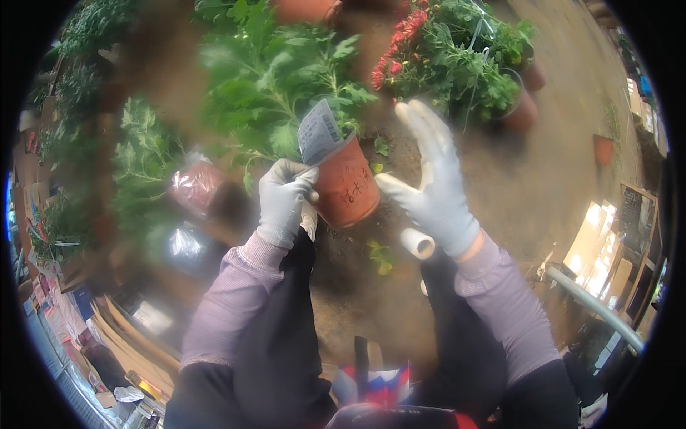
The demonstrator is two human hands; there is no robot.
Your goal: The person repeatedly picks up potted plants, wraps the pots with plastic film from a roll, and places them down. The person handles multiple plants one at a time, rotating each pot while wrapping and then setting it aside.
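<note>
Your left hand [284,200], gloved in pale grey, is closed around the near side of the terracotta plastic pot [347,187] at the centre of the frame, and it also pins a grey paper label [319,131] against the pot's rim. Your right hand [433,187] is spread wide, fingers straight and pointing toward the top of the frame; only the thumb seems to meet the pot's right wall, so the hand holds nothing.

Judging by this, you are in the middle of fitting the label to the pot, with the left hand carrying the weight. The next move calls for the right hand to close on the pot or the label so that the left can let go without the pot tipping.

You have the pot tilted: its long axis runs from lower right to upper left, with the base toward the bottom of the frame and the mouth up and left. The green leafy plant [279,79] rises from it toward the top. The label stands up from the rim along the same slant.

Behind, at upper right, red-flowered potted plants [457,57] sit on the brown soil floor [543,179].
</note>
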